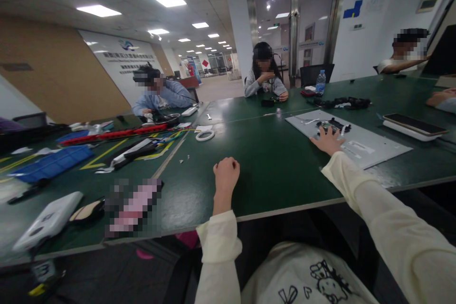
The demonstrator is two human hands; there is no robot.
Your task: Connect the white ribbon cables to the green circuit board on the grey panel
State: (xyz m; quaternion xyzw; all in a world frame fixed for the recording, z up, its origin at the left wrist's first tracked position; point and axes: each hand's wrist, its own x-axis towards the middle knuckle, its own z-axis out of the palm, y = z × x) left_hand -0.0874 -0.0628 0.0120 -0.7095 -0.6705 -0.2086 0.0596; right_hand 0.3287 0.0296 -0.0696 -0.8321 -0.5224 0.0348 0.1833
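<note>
My left hand (225,176) rests on the dark green table (270,175) near its front edge, curled into a fist with nothing showing in it. My right hand (328,140) reaches forward, fingers spread flat on the near edge of a grey metal panel (370,145). Just beyond those fingers lies a small black part with cables (333,126) on the panel. Both arms wear cream sleeves.
A roll of white tape (205,135) lies mid-table. A phone on a white box (413,126) sits at right. Blue trays (53,161), red tools and a white device (50,221) crowd the left. Other people sit at the far side, with a water bottle (320,82).
</note>
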